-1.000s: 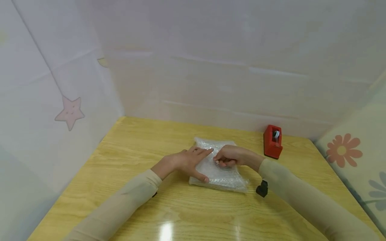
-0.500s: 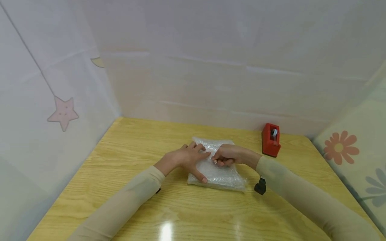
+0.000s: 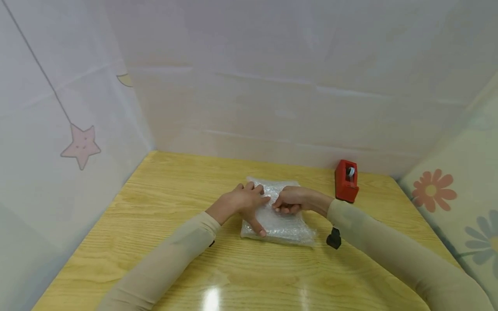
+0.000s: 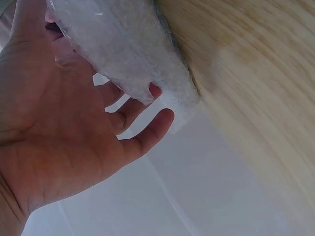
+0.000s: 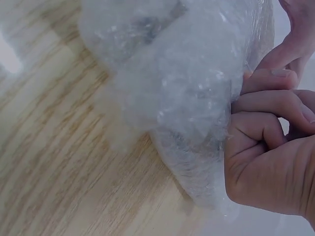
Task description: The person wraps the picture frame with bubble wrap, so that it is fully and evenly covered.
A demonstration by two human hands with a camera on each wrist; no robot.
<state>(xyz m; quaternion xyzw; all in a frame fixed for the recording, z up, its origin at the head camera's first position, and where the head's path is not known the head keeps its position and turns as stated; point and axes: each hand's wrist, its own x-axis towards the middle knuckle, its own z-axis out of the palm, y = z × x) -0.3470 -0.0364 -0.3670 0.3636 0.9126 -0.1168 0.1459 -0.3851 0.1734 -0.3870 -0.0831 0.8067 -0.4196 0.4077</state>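
Observation:
A flat package in clear bubble wrap [image 3: 282, 226] lies on the wooden table. My left hand [image 3: 243, 203] rests over its left side, fingers spread and thumb stretched toward the near edge. The left wrist view shows the loosely bent fingers of that hand [image 4: 64, 123] beside the wrap's edge. On the upper middle of the package my right hand [image 3: 292, 199] has its fingers curled, thumb and fingertips pinching at the wrap. From the right wrist, the curled right hand [image 5: 270, 147] sits right against the crinkled bubble wrap [image 5: 187, 83]; its thumb tip is hidden.
A red tape dispenser [image 3: 346, 181] with a roll stands at the back right of the table [image 3: 186, 181]. Pale printed cloth walls [image 3: 241, 108] enclose the back and sides. A black wrist camera [image 3: 333, 238] hangs under the right sleeve.
The left hand's wrist has shifted slightly right and its fingers have drawn in a little. The right hand stays at nearly the same spot on the package. The head view has turned slightly.

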